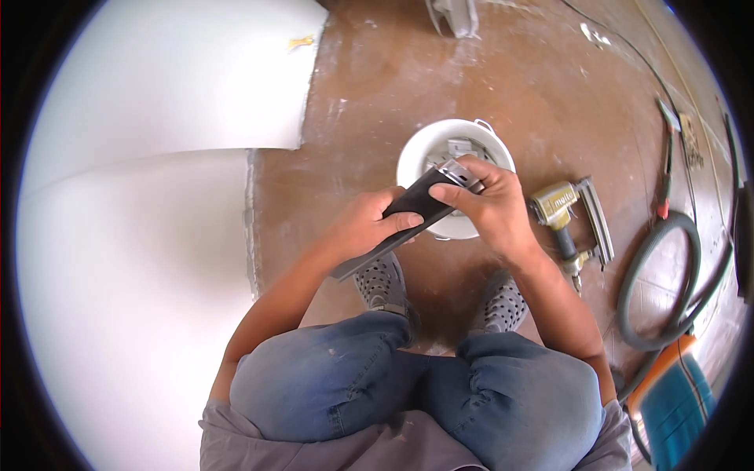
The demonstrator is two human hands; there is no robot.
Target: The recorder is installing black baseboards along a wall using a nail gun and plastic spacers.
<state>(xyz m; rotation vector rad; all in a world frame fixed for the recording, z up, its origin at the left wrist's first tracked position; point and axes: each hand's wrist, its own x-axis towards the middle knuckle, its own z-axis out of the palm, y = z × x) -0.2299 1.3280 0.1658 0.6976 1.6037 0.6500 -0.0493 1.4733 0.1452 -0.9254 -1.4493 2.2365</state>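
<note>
A long, flat black bar (424,203) with a shiny metal piece (455,171) at its far end slants up to the right between my hands; I cannot tell what kind of thing it is. My left hand (375,225) is closed around its middle, thumb lying on top. Close to the metal end, my right hand (496,206) grips the bar with the thumb on its face and the fingers curled at the tip. Below them stands a white bucket (410,157), partly hidden by my hands, with several grey pieces inside.
A gold-and-black pneumatic stapler (556,206) lies right of the bucket. Farther right are a coiled grey hose (628,290) and a blue-and-orange object (674,408). Large white panels (149,220) cover the left side. The brown floor (361,102) is scuffed and dusty.
</note>
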